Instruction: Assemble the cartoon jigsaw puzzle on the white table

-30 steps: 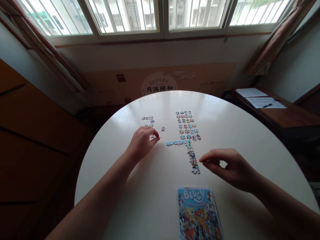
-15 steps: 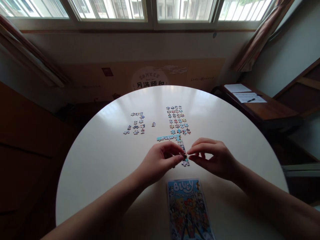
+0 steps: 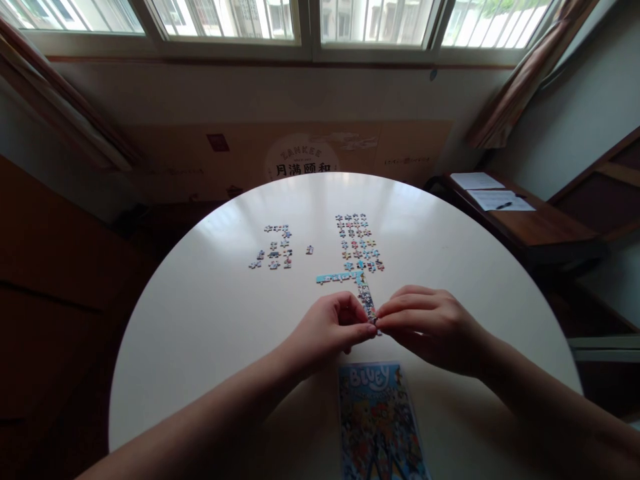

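Observation:
Thumb and forefinger of my left hand (image 3: 327,328) pinch a small dark puzzle piece (image 3: 373,321) at the lower part of an L-shaped strip of joined jigsaw pieces (image 3: 341,277). From the other side, the fingertips of my right hand (image 3: 434,327) close in on the same spot, thumb and forefinger nearly together at the piece. Both hands partly cover the strip's lower end, so how the piece sits against it is hidden. The strip has a light blue top edge and a busier, darker column running down towards me.
Loose pieces lie in rows (image 3: 356,243) beyond the strip. A smaller group (image 3: 273,255) is farther left, with one single piece (image 3: 309,250) between. A Bluey picture sheet (image 3: 381,420) lies in front of me on the round white table (image 3: 200,320). Papers (image 3: 500,200) rest on a side desk.
Both hands have moved slightly towards me along the strip. My right fingertips have come nearer the left ones and now meet at the piece. The view has shifted slightly.

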